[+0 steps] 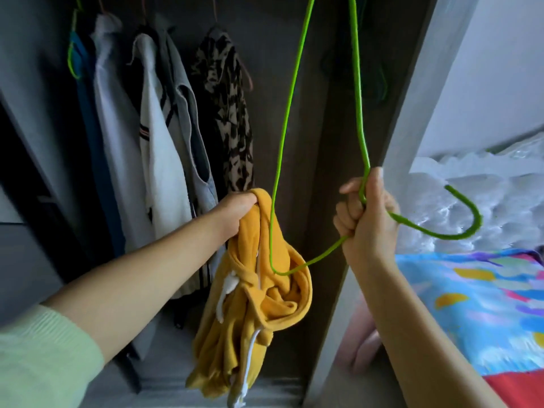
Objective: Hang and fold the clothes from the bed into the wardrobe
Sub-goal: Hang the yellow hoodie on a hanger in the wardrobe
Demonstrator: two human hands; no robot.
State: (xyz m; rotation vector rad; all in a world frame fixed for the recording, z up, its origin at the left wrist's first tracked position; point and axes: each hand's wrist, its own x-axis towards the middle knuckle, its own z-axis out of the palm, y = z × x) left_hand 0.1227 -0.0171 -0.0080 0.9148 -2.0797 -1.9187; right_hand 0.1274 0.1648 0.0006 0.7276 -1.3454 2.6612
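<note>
My left hand (235,213) grips a mustard-yellow hooded garment (259,304) by its upper edge; the cloth hangs bunched in front of the open wardrobe (294,83), white drawstrings dangling. My right hand (365,219) is closed around the neck of a green wire hanger (287,119). The hanger's hook points right toward the bed, and its long frame reaches up out of view. One corner of the hanger dips into the yellow garment's opening.
Several garments hang on the rail at left: a blue one, white and grey tops (159,128), a leopard-print piece (232,119). The wardrobe's side panel (412,113) stands just right of my hands. The bed (477,304) with colourful bedding lies at right.
</note>
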